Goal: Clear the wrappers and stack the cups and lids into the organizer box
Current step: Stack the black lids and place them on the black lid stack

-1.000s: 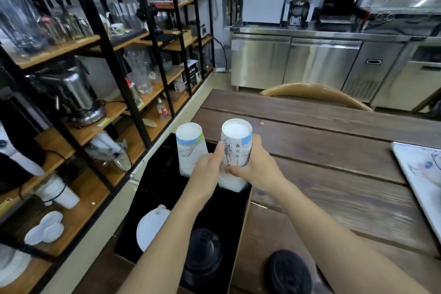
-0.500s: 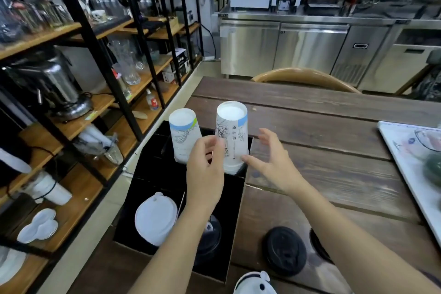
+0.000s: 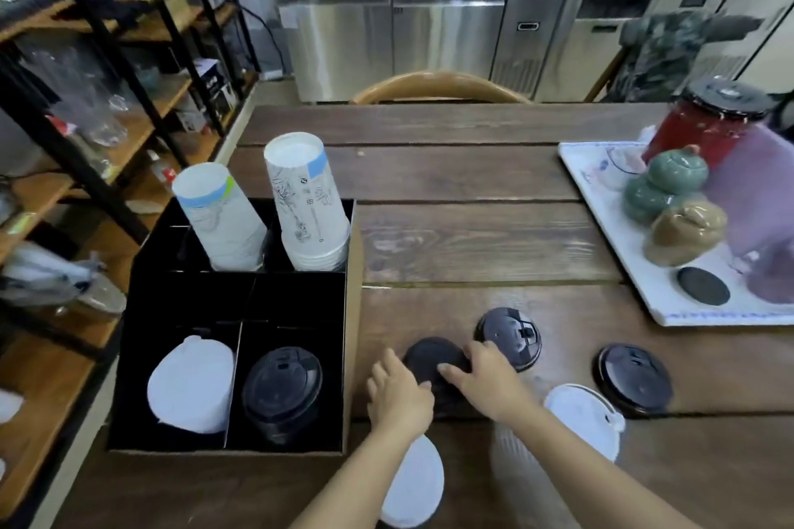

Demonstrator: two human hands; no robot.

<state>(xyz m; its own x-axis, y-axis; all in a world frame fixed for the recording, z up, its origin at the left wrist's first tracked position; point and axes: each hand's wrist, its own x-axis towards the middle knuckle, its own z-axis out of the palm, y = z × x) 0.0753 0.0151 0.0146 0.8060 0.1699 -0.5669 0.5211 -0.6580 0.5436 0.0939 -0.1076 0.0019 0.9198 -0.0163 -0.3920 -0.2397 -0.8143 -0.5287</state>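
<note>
The black organizer box (image 3: pixel 349 314) stands at the table's left edge. Two upside-down stacks of white paper cups fill its far compartments, the left cup stack (image 3: pixel 219 219) and the right cup stack (image 3: pixel 307 210). White lids (image 3: pixel 189 387) and black lids (image 3: pixel 281 391) lie in its near compartments. My left hand (image 3: pixel 397 393) and my right hand (image 3: pixel 485 378) both rest on a black lid (image 3: pixel 429 356) on the table just right of the box, fingers spread over it. Loose around it lie another black lid (image 3: pixel 511 335), a third black lid (image 3: pixel 631 378), a white lid (image 3: pixel 584 417) and a near white lid (image 3: pixel 412 485).
A white tray (image 3: pixel 601 210) at the right carries a red jar, green and tan ceramic pots and a black coaster. A wooden chair back (image 3: pixel 438 88) stands behind the table. Black-framed shelves (image 3: pixel 107 56) with glassware line the left side. A clear ribbed cup (image 3: pixel 520 472) sits under my right forearm.
Both hands let go of the right cup stack, which now stands in the box, and dropped down to the black lid on the table. The camera tilted down and right.
</note>
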